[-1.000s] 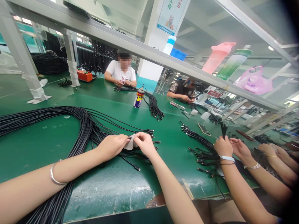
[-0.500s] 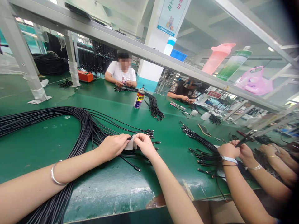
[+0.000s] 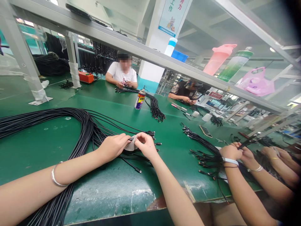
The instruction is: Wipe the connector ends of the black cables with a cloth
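My left hand is closed on a black cable, whose end points to the right between my two hands. With thumb and fingers pinched, my right hand grips a small whitish cloth against that cable end. Part of the cloth hangs below the fingers, and the tip of the cable is hidden by it. Under and behind both hands lies a thick bundle of black cables, looping in from the left. Several loose plugs of the bundle stick out to the right of my right hand.
A spray can stands beyond my hands on the green table. To the right, a co-worker's hands work over another cable bundle; a phone lies near it. A metal shelf beam crosses above. Two people sit opposite.
My right hand has shifted slightly, and the cloth has changed its fold at the cable end. My left hand stays nearly in place, still gripping the cable.
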Motion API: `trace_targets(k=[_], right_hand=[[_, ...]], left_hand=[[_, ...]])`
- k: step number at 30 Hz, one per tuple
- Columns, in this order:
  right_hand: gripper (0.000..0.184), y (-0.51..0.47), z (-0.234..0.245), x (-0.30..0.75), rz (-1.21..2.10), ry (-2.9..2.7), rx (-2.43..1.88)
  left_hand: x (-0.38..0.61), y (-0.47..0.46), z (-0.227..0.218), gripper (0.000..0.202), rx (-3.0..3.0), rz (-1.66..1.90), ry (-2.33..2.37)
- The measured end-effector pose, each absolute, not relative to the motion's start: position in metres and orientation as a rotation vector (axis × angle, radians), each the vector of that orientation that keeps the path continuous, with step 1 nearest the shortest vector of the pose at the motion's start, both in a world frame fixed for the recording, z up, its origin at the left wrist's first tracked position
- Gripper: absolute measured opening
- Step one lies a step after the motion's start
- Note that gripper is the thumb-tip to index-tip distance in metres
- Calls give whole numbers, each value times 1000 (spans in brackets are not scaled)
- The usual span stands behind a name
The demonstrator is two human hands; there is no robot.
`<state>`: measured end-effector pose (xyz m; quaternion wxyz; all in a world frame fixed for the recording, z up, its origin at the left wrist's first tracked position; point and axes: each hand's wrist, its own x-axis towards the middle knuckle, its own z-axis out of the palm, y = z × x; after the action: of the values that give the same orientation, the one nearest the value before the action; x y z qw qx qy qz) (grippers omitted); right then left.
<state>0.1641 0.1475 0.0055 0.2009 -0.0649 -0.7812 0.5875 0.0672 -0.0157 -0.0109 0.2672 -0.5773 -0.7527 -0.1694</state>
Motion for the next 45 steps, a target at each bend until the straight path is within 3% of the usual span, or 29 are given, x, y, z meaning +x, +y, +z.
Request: trace_targets(k=[10, 16, 19, 45], right_hand=[[4, 145, 8, 167, 1348, -2245, -102], [4, 146, 10, 170, 1096, -2284, 24], [5, 147, 11, 171, 999, -2293, 79], [10, 145, 14, 173, 848, -2263, 131]], left_hand=[[65, -14, -12, 33, -1652, -619, -2205], [57, -9, -8, 39, -1895, -1353, -2359], [54, -7, -7, 40, -1922, -1546, -2372], [58, -9, -3, 38, -2004, -1500, -2339]])
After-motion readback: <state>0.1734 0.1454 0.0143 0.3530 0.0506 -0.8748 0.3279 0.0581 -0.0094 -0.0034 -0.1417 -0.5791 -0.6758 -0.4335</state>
